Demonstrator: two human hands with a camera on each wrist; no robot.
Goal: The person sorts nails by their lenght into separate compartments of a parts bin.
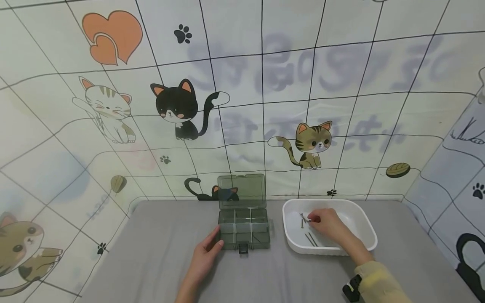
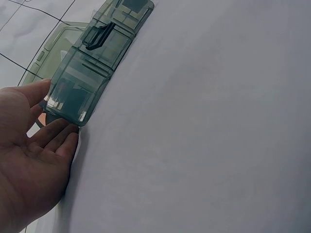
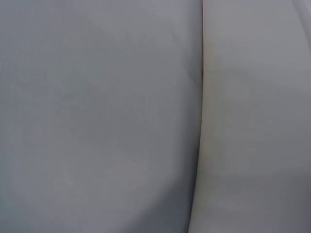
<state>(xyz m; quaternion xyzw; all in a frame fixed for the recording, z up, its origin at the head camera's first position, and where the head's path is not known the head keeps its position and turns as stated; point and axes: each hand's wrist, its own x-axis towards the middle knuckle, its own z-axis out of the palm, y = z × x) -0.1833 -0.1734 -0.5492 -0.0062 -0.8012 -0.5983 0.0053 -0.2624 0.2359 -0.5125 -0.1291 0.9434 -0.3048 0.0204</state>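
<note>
In the head view a green see-through divided box (image 1: 244,227) stands with its lid (image 1: 242,191) raised at the back. A thin dark piece shows in its front right part. My left hand (image 1: 204,254) rests against the box's left side, thumb and fingertips at its edge; the left wrist view shows the fingers loosely bent beside the box corner (image 2: 73,99). Inside a white tray (image 1: 365,227), my right hand (image 1: 329,223) reaches down and pinches a thin metal screw-like piece (image 1: 305,218) between thumb and fingertips. Several similar metal pieces (image 1: 310,239) lie near it.
Grey cloth (image 1: 151,248) covers the table under the box and tray. Behind rises a white sheet (image 1: 242,84) with a grid and cartoon cats, and it continues along both sides. The right wrist view shows a pale sleeve (image 3: 252,116) beside grey cloth.
</note>
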